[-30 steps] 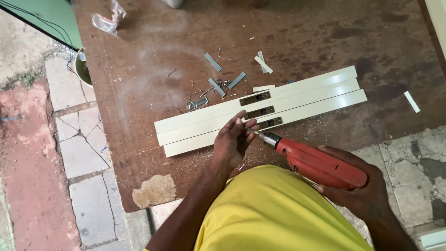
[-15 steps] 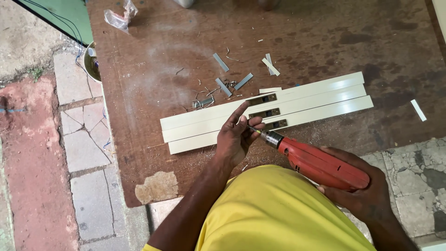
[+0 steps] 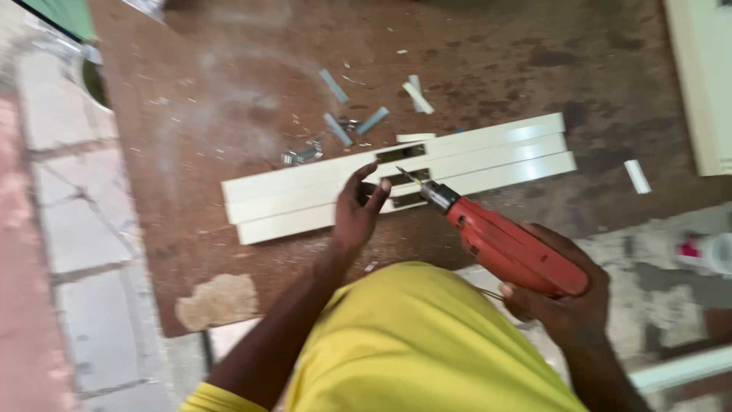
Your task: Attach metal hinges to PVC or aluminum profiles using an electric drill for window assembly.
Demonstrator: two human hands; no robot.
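Three cream profile strips lie side by side on a brown board, each with a dark rectangular slot near the middle. My left hand hovers over them just left of the slots, fingers apart and curled, holding nothing that I can see. My right hand grips a red power drill. Its bit points up-left at the slots, its tip beside my left fingers.
Small grey metal pieces and cream offcuts lie scattered behind the strips. A short cream piece lies at the right. A cream frame runs along the far right. Paving stones lie left of the board.
My left hand has lifted off the strips and its fingers have spread. The drill bit has drawn back slightly from the slot. The view has shifted.
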